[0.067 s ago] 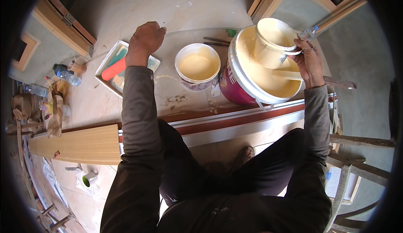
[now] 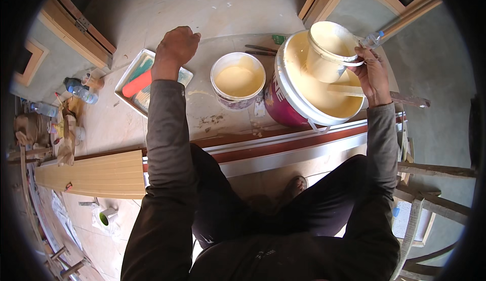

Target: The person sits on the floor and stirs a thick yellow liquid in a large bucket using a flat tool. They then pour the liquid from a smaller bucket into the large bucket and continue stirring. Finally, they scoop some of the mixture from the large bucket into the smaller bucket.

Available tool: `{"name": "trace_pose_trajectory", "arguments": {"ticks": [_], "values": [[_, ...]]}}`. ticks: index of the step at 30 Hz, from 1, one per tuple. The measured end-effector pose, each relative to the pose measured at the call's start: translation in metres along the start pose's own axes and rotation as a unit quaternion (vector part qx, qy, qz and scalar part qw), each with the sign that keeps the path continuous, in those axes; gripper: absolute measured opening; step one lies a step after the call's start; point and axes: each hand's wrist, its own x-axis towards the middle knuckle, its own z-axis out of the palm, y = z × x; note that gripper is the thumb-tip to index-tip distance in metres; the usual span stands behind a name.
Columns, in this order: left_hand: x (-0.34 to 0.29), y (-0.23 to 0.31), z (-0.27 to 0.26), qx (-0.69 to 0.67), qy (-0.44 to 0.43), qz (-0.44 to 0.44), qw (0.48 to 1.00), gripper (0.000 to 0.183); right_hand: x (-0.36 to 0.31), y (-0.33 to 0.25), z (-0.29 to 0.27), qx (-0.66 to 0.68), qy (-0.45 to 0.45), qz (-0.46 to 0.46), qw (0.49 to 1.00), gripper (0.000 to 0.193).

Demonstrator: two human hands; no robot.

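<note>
Seen from above, a seated person's dark-trousered legs (image 2: 283, 215) sit nearest, with a red-and-white moulding strip (image 2: 304, 146) lying across in front. Beyond the strip stands a large paint bucket (image 2: 304, 86) of cream paint. The right hand (image 2: 372, 76) grips a small tilted tub (image 2: 329, 50) over that bucket, likely so drips fall inside. Left of the bucket sits a small white pail (image 2: 238, 81); farther left, the left hand (image 2: 176, 48), closed in a fist, rests by a paint tray (image 2: 147, 78).

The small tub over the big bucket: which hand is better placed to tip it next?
Probably the right hand: it already grips the small tub by its rim above the big bucket. The left hand is a closed fist far away, near the paint tray.
</note>
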Motion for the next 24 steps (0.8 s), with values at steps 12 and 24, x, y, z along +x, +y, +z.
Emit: {"name": "trace_pose_trajectory", "arguments": {"ticks": [12,24], "values": [[0.01,0.005,0.006,0.049,-0.012,0.026,0.998,0.039,0.0,-0.005,-0.008,0.02,0.01,-0.007,1.0,0.012],[0.007,0.014,0.007,0.035,-0.034,0.02,0.999,0.041,0.003,-0.006,-0.025,0.019,0.028,-0.013,0.999,0.017]]}}
